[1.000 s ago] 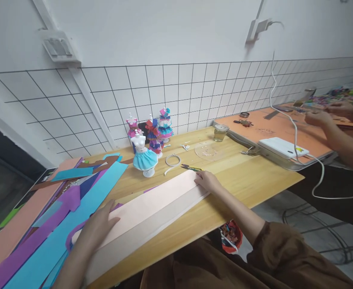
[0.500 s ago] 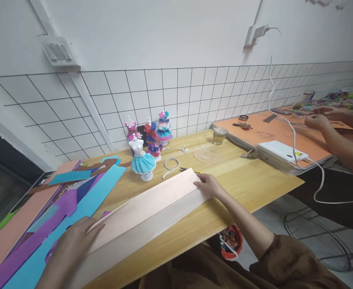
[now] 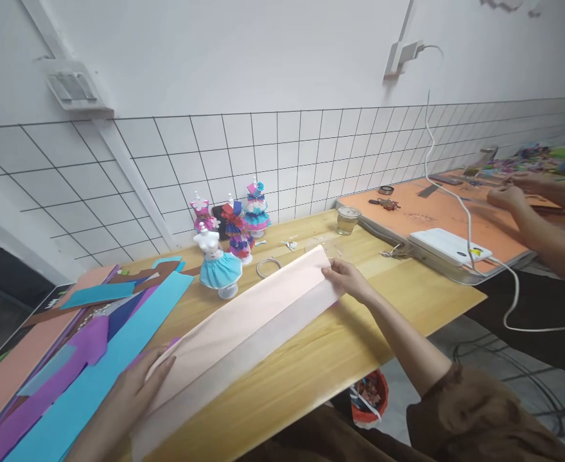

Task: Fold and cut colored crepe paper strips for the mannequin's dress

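long, smooth strip (image 3: 253,314), pale pink and white
my left hand (image 3: 137,384) pinches its near end; my right hand (image 3: 350,280), the far

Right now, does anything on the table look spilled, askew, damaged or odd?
Nothing looks spilled or damaged; the clear cup stands upright. The pile of coloured strips at the left of the wooden table looks untidiest, its pieces crossing at angles. The pale pink strip in the left hand and right hand looks intact.
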`<state>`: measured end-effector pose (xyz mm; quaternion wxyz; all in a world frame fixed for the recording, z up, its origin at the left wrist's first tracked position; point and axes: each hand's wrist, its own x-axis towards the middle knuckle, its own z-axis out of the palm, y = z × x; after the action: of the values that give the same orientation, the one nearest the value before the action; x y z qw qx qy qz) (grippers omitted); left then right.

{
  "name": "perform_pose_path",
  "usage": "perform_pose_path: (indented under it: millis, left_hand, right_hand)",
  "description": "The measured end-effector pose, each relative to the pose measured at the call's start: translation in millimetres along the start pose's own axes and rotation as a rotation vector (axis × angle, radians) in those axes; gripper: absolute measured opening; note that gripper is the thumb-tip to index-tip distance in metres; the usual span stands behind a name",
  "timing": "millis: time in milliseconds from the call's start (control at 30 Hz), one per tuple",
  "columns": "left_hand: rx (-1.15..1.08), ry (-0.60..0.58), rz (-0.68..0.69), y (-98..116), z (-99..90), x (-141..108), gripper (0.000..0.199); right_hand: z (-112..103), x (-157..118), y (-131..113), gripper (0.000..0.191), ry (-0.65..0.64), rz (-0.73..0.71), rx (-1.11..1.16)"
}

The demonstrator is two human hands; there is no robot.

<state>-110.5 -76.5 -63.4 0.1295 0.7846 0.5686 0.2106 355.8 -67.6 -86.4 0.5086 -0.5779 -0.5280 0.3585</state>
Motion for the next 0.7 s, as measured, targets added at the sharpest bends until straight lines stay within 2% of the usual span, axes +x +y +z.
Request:
perform_pose_path:
  millis: [33, 100, 233, 367, 467, 533, 600, 700]
  left_hand:
    - [0.011, -0.063, 0.03, -2, 5.5, 5, 0.04]
    - [0.055, -0.102, 0.071, -9, 18.2, 15, 0.043]
    - [0.148, -0.102, 0.144, -18, 42.6, 28, 0.039]
    - [0.186, -0.03, 0.137, -12, 57.8, 37, 0.044]
    - [0.142, 0.042, 0.193, 7, 61.2, 44, 0.053]
    - [0.082, 0.056, 0.24, 27, 59.1, 50, 0.058]
    - [0.02, 0.014, 0.233, 48, 53.9, 56, 0.063]
    - [-0.056, -0.1, 0.144, 73, 43.7, 63, 0.062]
  right_hand:
    - [-4, 5, 0, 0.037, 0.011, -0.01, 0.004]
    - [-11, 14, -1, 0.037, 0.032, -0.03, 0.007]
    - [-19, 23, -3, 0.037, 0.062, -0.082, 0.003]
    - [-20, 20, -13, 0.03, 0.088, -0.152, -0.021]
    - [-18, 10, -28, 0.023, 0.128, -0.23, -0.086]
    - [-16, 1, -43, 0.019, 0.177, -0.343, -0.186]
    - [-14, -10, -61, 0.014, 0.219, -0.474, -0.24]
    - [-13, -23, -89, 0.008, 0.211, -0.68, -0.223]
